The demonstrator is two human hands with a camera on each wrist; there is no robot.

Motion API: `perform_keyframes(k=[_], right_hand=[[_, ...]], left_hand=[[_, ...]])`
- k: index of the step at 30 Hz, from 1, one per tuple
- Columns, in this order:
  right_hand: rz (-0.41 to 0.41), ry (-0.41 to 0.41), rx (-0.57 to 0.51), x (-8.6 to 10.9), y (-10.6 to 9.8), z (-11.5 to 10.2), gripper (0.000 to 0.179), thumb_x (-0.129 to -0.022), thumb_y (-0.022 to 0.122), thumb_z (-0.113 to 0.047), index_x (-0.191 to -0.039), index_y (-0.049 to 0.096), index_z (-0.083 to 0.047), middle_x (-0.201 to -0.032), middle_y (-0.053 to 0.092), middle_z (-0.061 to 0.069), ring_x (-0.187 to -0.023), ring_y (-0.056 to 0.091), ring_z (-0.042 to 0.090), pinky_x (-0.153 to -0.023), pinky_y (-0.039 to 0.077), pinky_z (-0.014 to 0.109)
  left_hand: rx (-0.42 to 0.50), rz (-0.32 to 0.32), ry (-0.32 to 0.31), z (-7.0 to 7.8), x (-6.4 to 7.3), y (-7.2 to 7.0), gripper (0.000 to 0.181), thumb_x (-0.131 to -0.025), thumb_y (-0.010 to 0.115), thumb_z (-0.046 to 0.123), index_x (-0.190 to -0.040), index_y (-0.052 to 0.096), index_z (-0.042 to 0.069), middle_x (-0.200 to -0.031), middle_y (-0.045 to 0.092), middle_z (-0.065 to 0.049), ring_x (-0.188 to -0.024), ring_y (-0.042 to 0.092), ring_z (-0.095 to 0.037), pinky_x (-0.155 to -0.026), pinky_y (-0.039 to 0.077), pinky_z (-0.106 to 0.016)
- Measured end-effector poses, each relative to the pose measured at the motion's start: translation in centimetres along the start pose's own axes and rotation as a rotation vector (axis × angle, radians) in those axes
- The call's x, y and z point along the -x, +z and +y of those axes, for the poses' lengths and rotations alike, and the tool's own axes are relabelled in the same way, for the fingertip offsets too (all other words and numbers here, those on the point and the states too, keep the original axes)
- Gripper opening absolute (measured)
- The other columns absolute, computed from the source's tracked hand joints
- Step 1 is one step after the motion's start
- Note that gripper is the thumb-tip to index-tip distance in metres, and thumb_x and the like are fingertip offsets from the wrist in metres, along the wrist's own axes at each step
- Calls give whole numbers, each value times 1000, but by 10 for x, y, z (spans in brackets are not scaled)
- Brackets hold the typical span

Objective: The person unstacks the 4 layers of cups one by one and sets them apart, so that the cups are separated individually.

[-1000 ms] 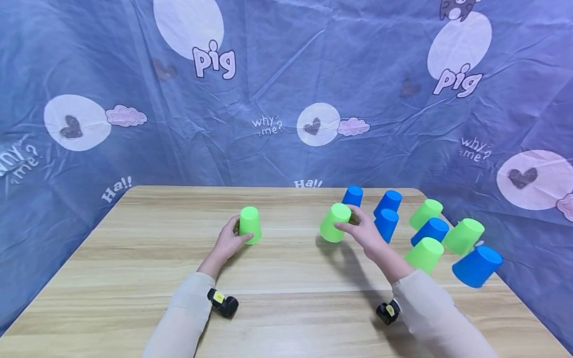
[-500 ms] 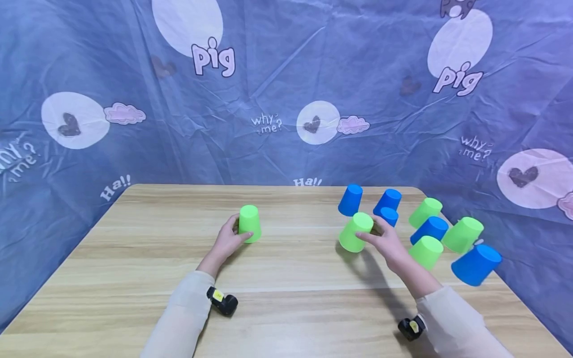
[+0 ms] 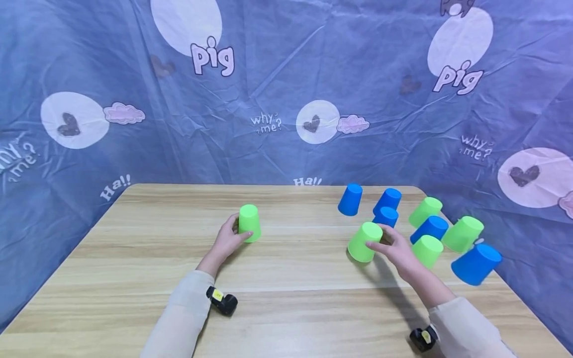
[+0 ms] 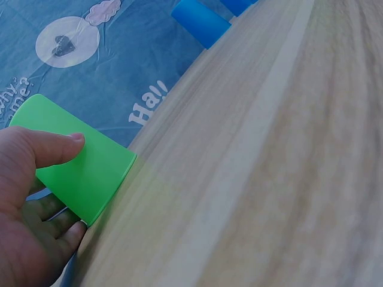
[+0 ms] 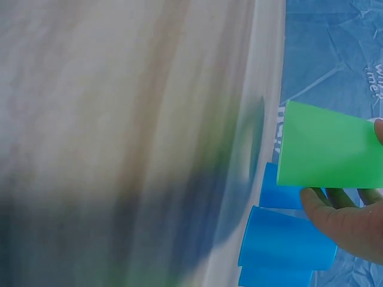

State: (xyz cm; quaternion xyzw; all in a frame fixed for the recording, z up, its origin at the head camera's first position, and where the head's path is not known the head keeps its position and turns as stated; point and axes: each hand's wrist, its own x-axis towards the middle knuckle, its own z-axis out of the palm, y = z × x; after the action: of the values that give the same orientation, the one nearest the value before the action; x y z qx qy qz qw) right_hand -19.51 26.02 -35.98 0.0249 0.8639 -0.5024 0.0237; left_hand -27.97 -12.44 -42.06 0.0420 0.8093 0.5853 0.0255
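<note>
My left hand (image 3: 228, 238) grips a green cup (image 3: 249, 222) that stands upside down on the table, left of the middle. In the left wrist view the thumb lies across the side of this green cup (image 4: 90, 155), and the other fingers curl behind it. My right hand (image 3: 397, 248) holds a second green cup (image 3: 363, 242), also mouth down, by its right side. In the right wrist view a gap shows between this green cup (image 5: 329, 149) and the tabletop. A blue cup (image 3: 386, 217) stands just behind the right hand, partly hidden by it.
Two blue cups, one farther left (image 3: 350, 200) and one beside it (image 3: 388, 200), stand upside down at the back. More green and blue cups, such as a blue cup (image 3: 476, 264), spread along the right side of the wooden table (image 3: 286, 308). A patterned blue cloth (image 3: 268, 89) hangs behind.
My right hand has moved right and toward me with its green cup, uncovering the blue cup at the back. The left hand and its cup have stayed in place.
</note>
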Motion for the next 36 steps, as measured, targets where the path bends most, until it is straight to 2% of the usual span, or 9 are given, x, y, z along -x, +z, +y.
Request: perform_keyframes(k=[3,9,15,25,36], right_hand=[[-10,5,10,1,0,2,63,-90,60,-21,-140,31,2,-139,42,25,-124,44,31,-96,43,28],[-40,11,12,3,1,8,62,-90,60,-19,-140,30,4,-138,42,26,-123,44,34,-99,42,38],[-35,3,15,4,2,9,61,-90,59,-16,-140,31,4,-138,42,27,-125,43,36,-101,41,39],[-34,33,-9,3,2,13,65,-90,59,-15,-142,26,5,-141,36,30,-129,36,43,-108,34,55],[-28,59,-20,4,3,15,65,-90,59,-15,-142,25,5,-141,35,31,-130,35,44,-108,34,55]], left_hand=[[1,0,-1,-1,0,0,66,-83,63,4,-141,31,-2,-141,39,-26,-132,36,-39,-114,29,-47],[-9,-5,6,0,0,0,65,-84,62,4,-140,31,-3,-141,38,-27,-132,36,-40,-113,29,-48],[-7,-5,4,-1,0,1,66,-84,63,4,-141,31,-2,-142,38,-27,-132,36,-40,-113,29,-48],[-8,-5,8,-1,-2,0,66,-83,63,5,-141,31,-3,-141,38,-27,-132,36,-40,-113,29,-49],[-3,-3,5,2,1,0,66,-83,62,4,-141,30,-3,-142,37,-27,-133,35,-41,-113,29,-48]])
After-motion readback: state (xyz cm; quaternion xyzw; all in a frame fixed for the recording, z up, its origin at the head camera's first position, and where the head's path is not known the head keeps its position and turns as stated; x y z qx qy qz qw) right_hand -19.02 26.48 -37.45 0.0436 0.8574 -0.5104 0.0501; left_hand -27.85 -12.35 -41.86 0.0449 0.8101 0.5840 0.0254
